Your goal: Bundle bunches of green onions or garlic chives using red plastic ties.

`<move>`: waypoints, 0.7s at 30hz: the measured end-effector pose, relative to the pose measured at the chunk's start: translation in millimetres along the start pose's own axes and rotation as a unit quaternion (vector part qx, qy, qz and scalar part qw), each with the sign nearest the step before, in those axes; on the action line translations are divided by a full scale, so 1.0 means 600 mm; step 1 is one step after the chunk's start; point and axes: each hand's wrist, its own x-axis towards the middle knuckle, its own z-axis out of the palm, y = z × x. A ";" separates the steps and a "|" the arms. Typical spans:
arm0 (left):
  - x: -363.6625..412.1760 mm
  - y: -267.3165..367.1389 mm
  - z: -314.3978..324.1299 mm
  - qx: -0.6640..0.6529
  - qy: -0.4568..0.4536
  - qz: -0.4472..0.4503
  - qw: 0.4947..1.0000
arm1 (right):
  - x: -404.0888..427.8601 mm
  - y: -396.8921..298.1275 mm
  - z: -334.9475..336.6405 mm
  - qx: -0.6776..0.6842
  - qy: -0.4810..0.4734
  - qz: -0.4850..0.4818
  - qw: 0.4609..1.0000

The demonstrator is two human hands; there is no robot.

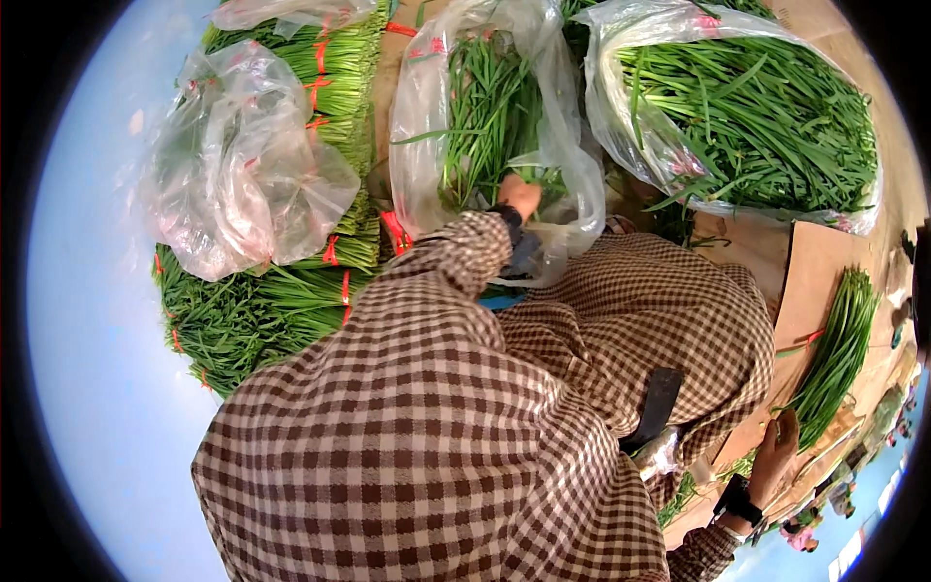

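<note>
My left hand reaches into an open clear plastic bag before me. Its fingers curl down at the near end of loose green garlic chives, and the fingertips are hidden, so I cannot tell whether it grips any. My right hand is out at the lower right, a black band on its wrist. Its bent fingers are at the leafy lower end of a chive bundle with a red tie, lying on cardboard. Whether those fingers hold the leaves is unclear.
Stacked chive bundles with red ties rise on the left, partly under a crumpled plastic bag. At the upper right, a larger plastic bag holds many loose chives. Small figures of people appear at the far lower right.
</note>
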 end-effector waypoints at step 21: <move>0.053 -0.025 -0.191 -0.063 -0.068 -0.272 0.958 | -0.011 -0.042 0.014 -0.027 -0.049 0.004 0.998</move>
